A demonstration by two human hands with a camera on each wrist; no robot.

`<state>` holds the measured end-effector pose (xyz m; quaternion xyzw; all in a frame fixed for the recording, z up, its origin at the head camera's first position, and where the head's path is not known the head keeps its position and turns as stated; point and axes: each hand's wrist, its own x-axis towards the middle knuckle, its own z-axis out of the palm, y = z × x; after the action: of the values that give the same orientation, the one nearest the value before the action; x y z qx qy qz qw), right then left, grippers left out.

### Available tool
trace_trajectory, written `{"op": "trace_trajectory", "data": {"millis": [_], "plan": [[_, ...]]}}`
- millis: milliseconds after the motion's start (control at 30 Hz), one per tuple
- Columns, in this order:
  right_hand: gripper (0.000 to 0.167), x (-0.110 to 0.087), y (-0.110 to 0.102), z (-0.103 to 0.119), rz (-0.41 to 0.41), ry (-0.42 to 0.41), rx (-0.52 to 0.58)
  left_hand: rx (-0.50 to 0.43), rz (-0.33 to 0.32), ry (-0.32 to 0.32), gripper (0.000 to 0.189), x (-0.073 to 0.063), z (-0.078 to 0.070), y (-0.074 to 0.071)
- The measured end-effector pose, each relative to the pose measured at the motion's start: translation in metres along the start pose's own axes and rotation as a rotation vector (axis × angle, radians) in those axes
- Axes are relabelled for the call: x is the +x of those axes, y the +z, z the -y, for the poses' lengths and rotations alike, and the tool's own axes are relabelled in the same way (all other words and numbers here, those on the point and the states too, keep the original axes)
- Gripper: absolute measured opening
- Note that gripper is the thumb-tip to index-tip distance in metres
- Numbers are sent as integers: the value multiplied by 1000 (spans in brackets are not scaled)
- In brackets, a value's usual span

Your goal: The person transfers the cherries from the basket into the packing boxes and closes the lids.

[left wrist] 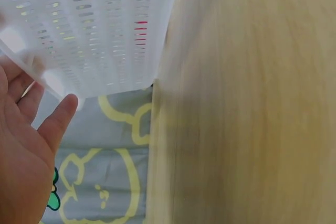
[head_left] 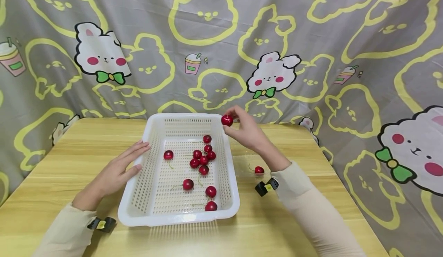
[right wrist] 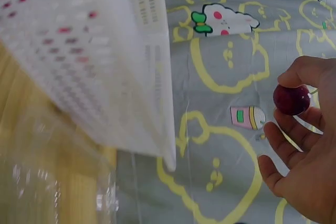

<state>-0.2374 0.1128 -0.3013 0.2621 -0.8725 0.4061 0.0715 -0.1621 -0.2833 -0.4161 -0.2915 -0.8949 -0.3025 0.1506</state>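
One cherry (head_left: 227,120): round, glossy, dark red, thin-stemmed; pinched in right hand (head_left: 247,132). Basket (head_left: 173,219): white, perforated; touched by left hand (head_left: 115,174), straight-fingered.

I find the white plastic basket (head_left: 178,218) rectangular, slotted and upright, my left hand (head_left: 119,170) resting its fingers on the left rim. Inside I count eleven glossy dark-red cherries: a cluster (head_left: 204,160) toward the right wall, others apart, several with thin stems. My right hand (head_left: 245,128) pinches one cherry (head_left: 227,120), held up near the far right corner. A further stemmed cherry (head_left: 259,170) lies right of the basket.
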Motion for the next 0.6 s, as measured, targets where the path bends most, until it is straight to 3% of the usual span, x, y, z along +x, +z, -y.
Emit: {"op": "trace_trajectory", "data": {"millis": [267, 500, 600], "plan": [[27, -20, -15, -21, -51, -51, -168, 0, 2, -3, 55, 0, 0, 1], [25, -33, -19, -48, -95, -303, -353, -4, -4, 5, 55, 0, 0, 1], [27, -39, -20, -57, -107, -371, -415, 2, -1, -4, 55, 0, 1, 1]]}}
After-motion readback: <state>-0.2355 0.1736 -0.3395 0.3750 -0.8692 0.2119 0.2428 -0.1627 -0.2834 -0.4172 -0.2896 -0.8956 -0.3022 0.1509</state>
